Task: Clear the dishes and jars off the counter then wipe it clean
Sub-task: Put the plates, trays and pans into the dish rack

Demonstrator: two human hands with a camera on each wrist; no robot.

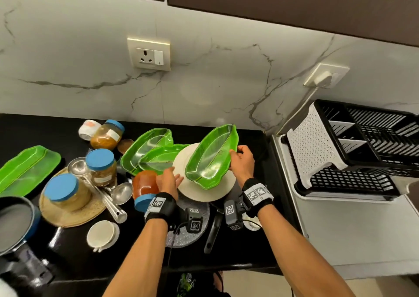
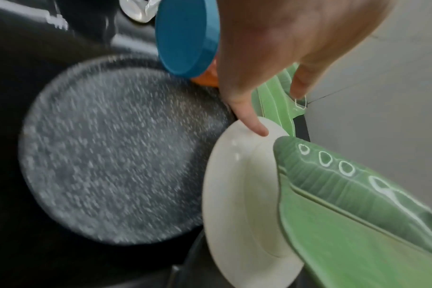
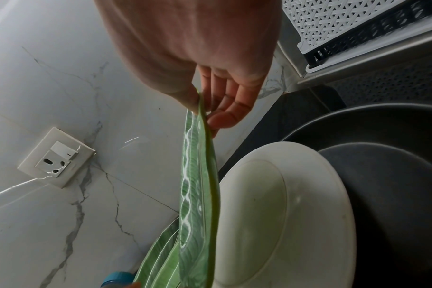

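Note:
My right hand pinches the right rim of a green leaf-shaped plate, lifted and tilted above a white round plate. The right wrist view shows that green plate edge-on between thumb and fingers, with the white plate beside it. My left hand is open, one fingertip touching the white plate at its left rim. Two more green leaf plates lie stacked behind it. A toppled red jar with a blue lid lies by my left wrist.
Blue-lidded jars stand on the black counter, one on a woven mat, with ladles, a small white bowl, a speckled pan and another green plate. A black and white dish rack stands to the right.

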